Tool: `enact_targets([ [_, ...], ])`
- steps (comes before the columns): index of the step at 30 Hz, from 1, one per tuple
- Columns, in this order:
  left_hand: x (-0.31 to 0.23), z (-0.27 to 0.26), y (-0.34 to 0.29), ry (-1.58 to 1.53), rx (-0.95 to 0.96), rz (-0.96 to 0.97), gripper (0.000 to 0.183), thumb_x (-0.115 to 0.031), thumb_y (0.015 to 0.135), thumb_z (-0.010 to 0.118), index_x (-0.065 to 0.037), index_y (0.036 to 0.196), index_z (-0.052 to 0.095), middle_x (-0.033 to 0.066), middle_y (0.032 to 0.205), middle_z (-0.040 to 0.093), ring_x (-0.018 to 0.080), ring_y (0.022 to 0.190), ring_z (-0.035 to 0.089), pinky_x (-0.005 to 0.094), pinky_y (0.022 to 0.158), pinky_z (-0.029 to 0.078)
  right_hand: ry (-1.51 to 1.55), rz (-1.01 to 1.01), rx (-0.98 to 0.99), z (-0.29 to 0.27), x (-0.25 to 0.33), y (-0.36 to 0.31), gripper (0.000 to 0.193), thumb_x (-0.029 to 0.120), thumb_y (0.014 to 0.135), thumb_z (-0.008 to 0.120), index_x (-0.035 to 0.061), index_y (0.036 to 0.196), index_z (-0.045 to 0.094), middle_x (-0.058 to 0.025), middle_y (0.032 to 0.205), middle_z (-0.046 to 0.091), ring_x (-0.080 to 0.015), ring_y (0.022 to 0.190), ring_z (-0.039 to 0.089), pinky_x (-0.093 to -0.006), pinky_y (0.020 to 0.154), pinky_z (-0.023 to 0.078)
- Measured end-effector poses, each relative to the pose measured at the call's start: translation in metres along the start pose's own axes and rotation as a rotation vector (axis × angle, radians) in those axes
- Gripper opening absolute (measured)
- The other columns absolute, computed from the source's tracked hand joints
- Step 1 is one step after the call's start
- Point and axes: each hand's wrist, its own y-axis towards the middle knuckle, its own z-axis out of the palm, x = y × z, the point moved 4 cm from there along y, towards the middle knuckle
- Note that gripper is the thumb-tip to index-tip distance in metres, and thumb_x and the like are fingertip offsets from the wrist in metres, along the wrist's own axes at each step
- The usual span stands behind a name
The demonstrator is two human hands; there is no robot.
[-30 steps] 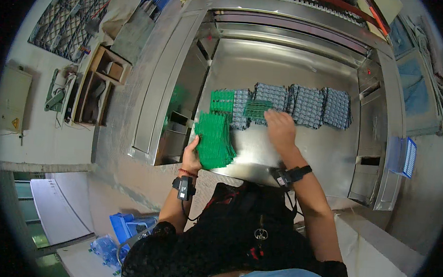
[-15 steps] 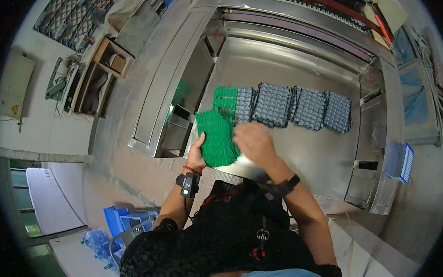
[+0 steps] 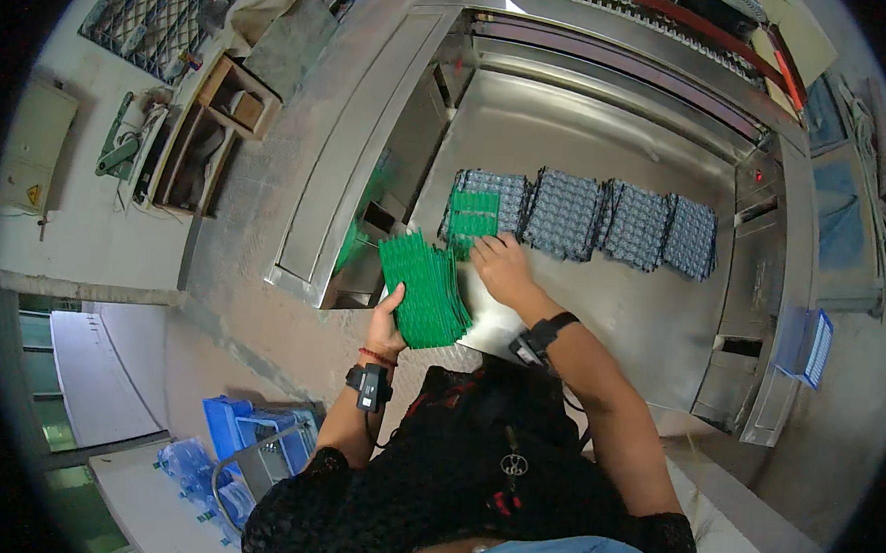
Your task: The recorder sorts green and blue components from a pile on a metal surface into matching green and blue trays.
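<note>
The bench [image 3: 591, 134] is sheet metal, brushed steel by its look, smooth with a dull shine and soft reflections. The green boards [image 3: 424, 291] in the left hand [image 3: 389, 319] look like stiff, matt plastic with a fine dotted texture. At 1 o'clock from them, the grey trays [image 3: 606, 220] look like thin moulded plastic, bumpy, slightly glossy. At 10 o'clock, the shelf [image 3: 234, 100] is raw wood, matt. The crate [image 3: 254, 432] at 7 o'clock is blue plastic.
</note>
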Motion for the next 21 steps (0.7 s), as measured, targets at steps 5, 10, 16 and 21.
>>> enact_targets([
  [5, -0.004, 0.015, 0.004, -0.006, 0.058, -0.031, 0.046, -0.031, 0.092, 0.051, -0.002, 0.127, 0.044, 0.0133, 0.124, 0.052, 0.0270, 0.110, 0.053, 0.0421, 0.093, 0.044, 0.008, -0.023, -0.372, -0.082, -0.021, -0.044, 0.026, 0.011, 0.076, 0.051, -0.0018, 0.095, 0.062, -0.0151, 0.103, 0.062, -0.0264, 0.100, 0.059, -0.0389, 0.083, 0.045],
  [10, 0.007, 0.052, 0.021, 0.035, 0.182, -0.093, 0.056, -0.044, 0.093, 0.044, -0.004, 0.132, 0.039, 0.0126, 0.129, 0.048, 0.0264, 0.114, 0.050, 0.0426, 0.095, 0.042, -0.073, 0.044, -0.474, -0.180, -0.006, -0.057, 0.023, 0.011, 0.077, 0.054, -0.0008, 0.093, 0.064, -0.0145, 0.098, 0.064, -0.0259, 0.097, 0.062, -0.0356, 0.081, 0.049],
  [16, 0.050, 0.107, 0.035, 0.169, 0.358, -0.318, 0.051, -0.040, 0.093, 0.046, -0.003, 0.129, 0.042, 0.0119, 0.122, 0.054, 0.0242, 0.107, 0.055, 0.0399, 0.092, 0.045, 0.118, -0.058, -0.212, -0.138, 0.038, -0.078, 0.024, 0.012, 0.073, 0.062, 0.0029, 0.094, 0.063, -0.0106, 0.096, 0.064, -0.0245, 0.099, 0.059, -0.0376, 0.089, 0.044],
  [21, 0.080, 0.155, 0.037, 0.372, 0.449, -0.185, 0.041, -0.020, 0.090, 0.056, -0.001, 0.125, 0.046, 0.0095, 0.116, 0.057, 0.0200, 0.104, 0.056, 0.0350, 0.089, 0.047, 0.518, 0.861, -0.428, -0.131, -0.034, -0.147, 0.054, 0.021, 0.066, 0.079, -0.0001, 0.109, 0.055, -0.0165, 0.115, 0.055, -0.0296, 0.103, 0.055, -0.0386, 0.092, 0.041],
])
